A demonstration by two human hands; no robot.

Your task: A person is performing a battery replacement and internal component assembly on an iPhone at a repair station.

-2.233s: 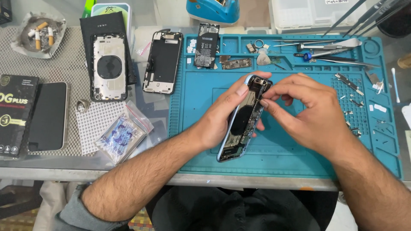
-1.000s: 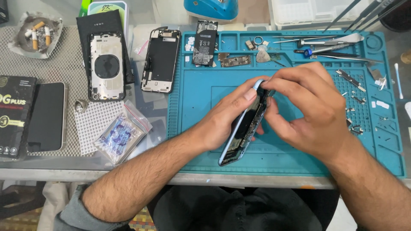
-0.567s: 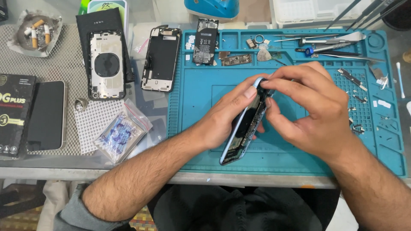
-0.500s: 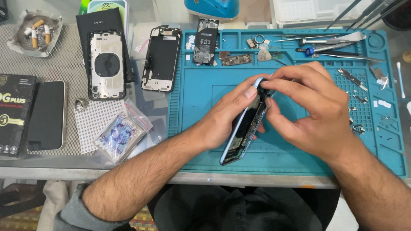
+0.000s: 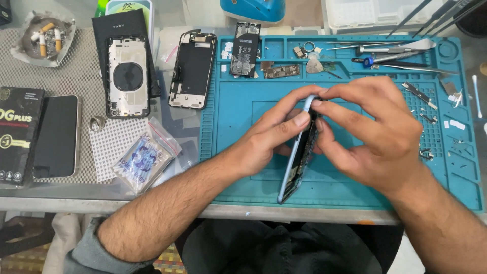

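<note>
Head view, from left to right: well left of the left grip (image 5: 269, 139) lie a dark phone (image 5: 57, 136) and a black box (image 5: 16, 134) on the surface (image 5: 101, 190), with a clear bag (image 5: 144, 161) nearer. Up and left of that grip rest a silver phone back (image 5: 128, 77) and a black screen panel (image 5: 193, 69). The left grip is closed on the opened phone (image 5: 298, 157), tilted on edge above the teal mat (image 5: 238, 111), thumb along its upper side. The right grip (image 5: 373, 134) clasps the phone's top end from the other side. Beyond both grips lies a battery (image 5: 245, 49); tweezers (image 5: 393, 50) lie above the right grip, small screws (image 5: 426, 152) just right of it.
</note>
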